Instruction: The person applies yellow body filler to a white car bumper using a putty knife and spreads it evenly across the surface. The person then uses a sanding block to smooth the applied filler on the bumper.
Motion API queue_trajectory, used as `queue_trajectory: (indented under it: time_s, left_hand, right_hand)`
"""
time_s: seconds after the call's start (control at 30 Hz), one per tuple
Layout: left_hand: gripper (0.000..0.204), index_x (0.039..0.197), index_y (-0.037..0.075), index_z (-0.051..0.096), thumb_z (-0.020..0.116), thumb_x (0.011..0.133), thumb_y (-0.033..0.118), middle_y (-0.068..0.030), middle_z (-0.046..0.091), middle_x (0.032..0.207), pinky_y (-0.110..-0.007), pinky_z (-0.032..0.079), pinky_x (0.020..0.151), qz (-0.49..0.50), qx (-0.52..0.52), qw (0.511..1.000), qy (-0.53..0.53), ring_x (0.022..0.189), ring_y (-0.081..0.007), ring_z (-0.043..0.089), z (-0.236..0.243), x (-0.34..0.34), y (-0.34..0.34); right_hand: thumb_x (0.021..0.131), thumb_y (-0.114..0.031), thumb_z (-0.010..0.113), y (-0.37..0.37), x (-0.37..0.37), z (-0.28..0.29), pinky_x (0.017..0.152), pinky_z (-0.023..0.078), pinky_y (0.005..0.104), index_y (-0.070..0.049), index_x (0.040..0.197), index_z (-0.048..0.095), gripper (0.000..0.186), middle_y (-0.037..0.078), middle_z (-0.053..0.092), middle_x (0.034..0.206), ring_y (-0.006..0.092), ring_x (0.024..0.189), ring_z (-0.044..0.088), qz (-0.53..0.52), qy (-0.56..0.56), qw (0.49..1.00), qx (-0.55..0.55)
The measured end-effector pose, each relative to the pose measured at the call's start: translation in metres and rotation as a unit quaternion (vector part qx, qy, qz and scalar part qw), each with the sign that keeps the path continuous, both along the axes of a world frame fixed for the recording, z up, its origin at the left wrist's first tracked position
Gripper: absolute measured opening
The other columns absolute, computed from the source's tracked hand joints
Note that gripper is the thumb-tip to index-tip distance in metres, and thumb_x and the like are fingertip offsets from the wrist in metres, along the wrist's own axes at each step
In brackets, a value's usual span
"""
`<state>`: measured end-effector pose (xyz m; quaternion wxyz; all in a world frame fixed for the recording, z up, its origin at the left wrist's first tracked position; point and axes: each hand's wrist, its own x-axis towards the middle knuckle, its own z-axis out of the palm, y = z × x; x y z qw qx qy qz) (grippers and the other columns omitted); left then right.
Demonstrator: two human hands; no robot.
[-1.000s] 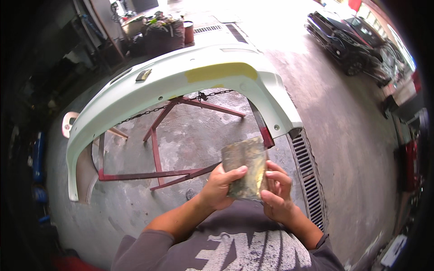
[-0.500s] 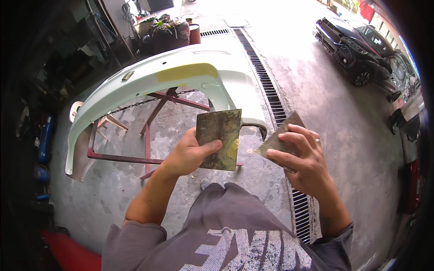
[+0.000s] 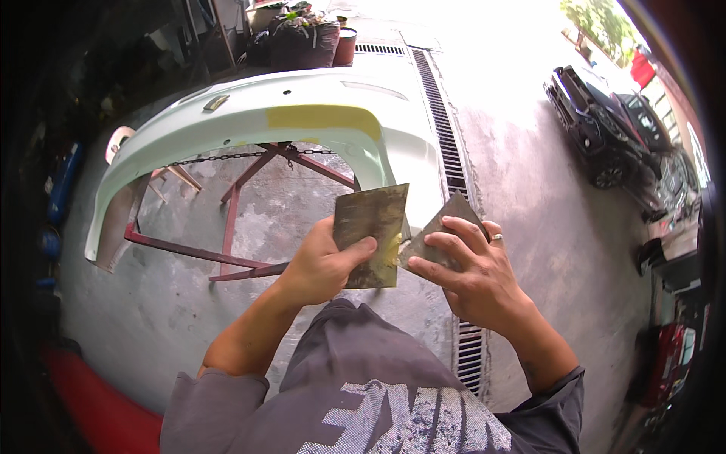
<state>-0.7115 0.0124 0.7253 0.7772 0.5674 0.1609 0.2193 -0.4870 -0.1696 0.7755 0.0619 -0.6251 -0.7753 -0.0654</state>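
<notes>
In my left hand (image 3: 321, 261) I grip a flat rectangular metal putty spreader (image 3: 370, 212), my thumb across its smeared face. A small dab of yellow putty (image 3: 395, 244) sits by its right edge. My right hand (image 3: 480, 280) is closed on a second putty spreader (image 3: 446, 219), fingers spread over its face and the plate tilted. One corner of that second plate meets the first plate's right edge, at the putty. Just beyond both hands stands a pale green and white car bumper (image 3: 189, 130), with a yellow filler patch (image 3: 321, 119) along its edge.
A dark red metal stand (image 3: 231, 219) with a chain (image 3: 242, 155) supports the bumper. A drain grate (image 3: 439, 113) runs along the concrete floor. Cars (image 3: 605, 129) are at the right, and a red panel (image 3: 98, 401) lies lower left. Black bags (image 3: 302, 44) and a bucket (image 3: 345, 47) are at the back.
My right hand has moved left, bringing its spreader against the left one's edge; before, they were apart. The view has shifted slightly.
</notes>
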Motion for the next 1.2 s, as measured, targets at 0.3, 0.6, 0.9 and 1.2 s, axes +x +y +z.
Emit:
queue_trajectory:
  time_s: [0.3, 0.6, 0.9, 1.2]
  left_hand:
    - [0.033, 0.135, 0.005, 0.071, 0.064, 0.103, 0.013, -0.0137, 0.076, 0.13, -0.047, 0.059, 0.105, 0.248, -0.351, 0.847, -0.313, 0.117, -0.0295, 0.076, -0.124, -0.064, 0.167]
    - [0.057, 0.155, 0.004, 0.057, 0.06, 0.099, 0.016, -0.0172, 0.067, 0.149, -0.052, 0.046, 0.124, 0.171, -0.482, 0.784, -0.352, 0.145, -0.0344, 0.06, -0.223, 0.028, 0.191]
    - [0.056, 0.155, 0.001, 0.055, 0.057, 0.101, 0.016, -0.0169, 0.066, 0.149, -0.055, 0.047, 0.124, 0.124, -0.48, 0.709, -0.502, 0.14, -0.0344, 0.063, -0.248, 0.078, 0.231]
    - [0.05, 0.151, -0.001, 0.058, 0.055, 0.103, 0.01, -0.0151, 0.068, 0.148, -0.05, 0.049, 0.123, -0.008, -0.485, 0.691, -0.535, 0.138, -0.0301, 0.066, -0.268, 0.101, 0.226]
  right_hand:
    - [0.114, -0.041, 0.058, 0.006, 0.085, -0.06, 0.111, 0.051, 0.0728, -0.017, 0.161, 0.053, 0.053, 0.018, 0.051, 0.167, 0.0474, 0.151, 0.05, -0.044, 0.872, 0.485, 0.059]
    - [0.099, -0.028, 0.078, 0.198, 0.08, 0.023, 0.114, 0.046, 0.0625, -0.023, 0.148, 0.07, 0.049, 0.011, 0.061, 0.154, 0.038, 0.147, 0.054, -0.108, 0.063, 0.988, -0.093]
    - [0.096, -0.024, 0.074, 0.346, 0.043, -0.073, 0.109, 0.033, 0.0687, -0.028, 0.13, 0.075, 0.035, 0.004, 0.06, 0.144, 0.0321, 0.146, 0.05, 0.026, -0.446, 0.892, -0.069]
    - [0.093, -0.025, 0.075, 0.369, 0.054, -0.099, 0.106, 0.036, 0.0695, -0.025, 0.132, 0.073, 0.039, 0.004, 0.059, 0.145, 0.0317, 0.146, 0.05, 0.048, -0.492, 0.867, -0.062]
